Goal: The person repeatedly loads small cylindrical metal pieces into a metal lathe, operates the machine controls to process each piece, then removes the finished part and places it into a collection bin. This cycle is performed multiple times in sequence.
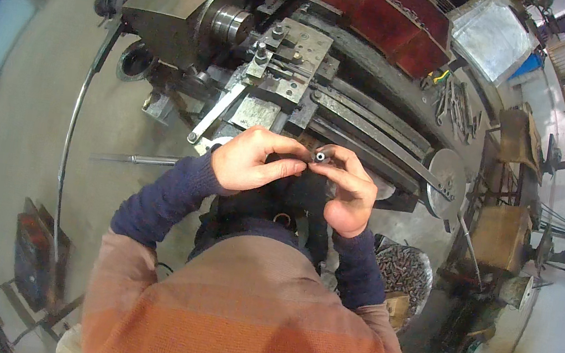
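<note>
Person at a metalworking lathe (280, 68), seen from above. The right hand (352, 186) grasps a small cylindrical metal piece (320, 157), its round, holed end facing up, in front of the torso and on the near side of the machine. The left hand (255, 162) has thumb and fingers drawn together just beside the piece; whether it grips anything cannot be told. Small metal parts (401, 267) fill a container at lower right; wrenches (454, 110) lie beyond the lathe.
</note>
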A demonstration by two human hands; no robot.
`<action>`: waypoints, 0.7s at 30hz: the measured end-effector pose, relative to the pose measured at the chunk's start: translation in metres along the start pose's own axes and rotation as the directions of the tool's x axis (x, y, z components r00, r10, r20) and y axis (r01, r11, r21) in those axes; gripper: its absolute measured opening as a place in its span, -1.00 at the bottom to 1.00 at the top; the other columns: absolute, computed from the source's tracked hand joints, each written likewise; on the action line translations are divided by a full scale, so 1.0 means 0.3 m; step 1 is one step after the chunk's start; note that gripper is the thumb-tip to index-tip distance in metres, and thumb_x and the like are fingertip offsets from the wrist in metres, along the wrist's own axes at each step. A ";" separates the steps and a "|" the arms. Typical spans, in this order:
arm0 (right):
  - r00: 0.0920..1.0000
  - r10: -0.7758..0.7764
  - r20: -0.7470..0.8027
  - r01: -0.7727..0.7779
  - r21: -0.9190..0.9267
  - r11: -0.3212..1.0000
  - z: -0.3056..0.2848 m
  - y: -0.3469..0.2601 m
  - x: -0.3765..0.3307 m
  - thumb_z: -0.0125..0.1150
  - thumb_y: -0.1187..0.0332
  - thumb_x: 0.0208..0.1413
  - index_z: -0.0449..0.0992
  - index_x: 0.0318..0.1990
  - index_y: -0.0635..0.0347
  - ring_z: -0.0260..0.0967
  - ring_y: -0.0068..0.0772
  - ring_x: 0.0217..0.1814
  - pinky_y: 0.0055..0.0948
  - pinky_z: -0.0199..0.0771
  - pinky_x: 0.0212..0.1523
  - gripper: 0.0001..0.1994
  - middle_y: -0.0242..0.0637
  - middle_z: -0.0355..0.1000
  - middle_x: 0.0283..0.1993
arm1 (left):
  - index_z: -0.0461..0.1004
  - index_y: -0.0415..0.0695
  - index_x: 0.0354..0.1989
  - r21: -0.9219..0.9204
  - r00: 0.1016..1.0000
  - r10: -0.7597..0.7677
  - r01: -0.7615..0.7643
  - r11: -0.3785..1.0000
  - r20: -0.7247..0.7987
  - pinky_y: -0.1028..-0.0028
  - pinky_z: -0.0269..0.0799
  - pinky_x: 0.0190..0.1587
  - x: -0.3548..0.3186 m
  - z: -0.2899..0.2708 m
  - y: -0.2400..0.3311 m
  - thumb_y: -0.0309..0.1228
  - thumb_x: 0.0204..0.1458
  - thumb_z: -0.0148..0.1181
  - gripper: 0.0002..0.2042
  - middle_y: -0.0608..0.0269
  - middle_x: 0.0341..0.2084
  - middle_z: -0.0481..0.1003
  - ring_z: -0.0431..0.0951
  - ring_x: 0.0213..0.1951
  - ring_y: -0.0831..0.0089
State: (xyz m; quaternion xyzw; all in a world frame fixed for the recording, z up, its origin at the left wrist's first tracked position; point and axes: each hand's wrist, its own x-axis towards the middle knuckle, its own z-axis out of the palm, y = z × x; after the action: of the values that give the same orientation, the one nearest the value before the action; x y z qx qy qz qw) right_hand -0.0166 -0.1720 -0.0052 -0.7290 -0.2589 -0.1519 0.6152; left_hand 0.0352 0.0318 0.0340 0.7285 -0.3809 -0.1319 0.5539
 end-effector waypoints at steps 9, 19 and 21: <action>0.999 0.043 0.012 -0.043 0.026 0.999 0.021 -0.011 0.008 0.13 -0.10 -0.12 0.53 -0.23 0.33 0.34 -0.17 -0.07 -0.38 0.30 -0.05 -0.43 -0.02 0.36 -0.12 | 0.47 -0.29 -0.25 0.035 1.000 -0.004 0.003 0.999 0.008 0.47 0.40 -0.35 -0.008 -0.017 0.004 -0.42 0.02 0.08 -0.80 0.10 -0.52 0.52 0.53 -0.45 0.42; 0.976 -0.115 0.186 0.172 -0.329 0.928 0.039 -0.073 0.088 0.11 0.43 -0.45 0.45 -0.33 0.39 0.36 -0.02 -0.22 -0.34 0.38 -0.19 -0.62 0.03 0.33 -0.18 | 0.49 -0.28 -0.32 -0.021 0.985 -0.171 0.171 0.985 -0.011 0.41 0.37 -0.32 -0.018 -0.035 0.011 -0.30 0.01 0.11 -0.75 0.03 -0.54 0.51 0.53 -0.43 0.33; 0.961 -0.137 0.238 0.219 -0.362 0.906 0.051 -0.096 0.122 0.11 0.43 -0.45 0.45 -0.34 0.38 0.35 0.00 -0.23 -0.31 0.38 -0.21 -0.64 0.03 0.33 -0.19 | 0.50 -0.24 -0.39 0.056 0.991 -0.100 0.105 0.993 -0.091 0.41 0.35 -0.43 -0.022 -0.030 -0.016 -0.27 0.00 0.12 -0.75 0.05 -0.61 0.48 0.51 -0.54 0.29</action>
State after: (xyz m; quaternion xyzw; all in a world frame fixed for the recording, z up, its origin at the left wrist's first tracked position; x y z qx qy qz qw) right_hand -0.0045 -0.1471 0.0351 -0.8205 -0.3524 -0.1790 0.4129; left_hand 0.0382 0.0434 0.0315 0.7687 -0.3218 -0.1164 0.5404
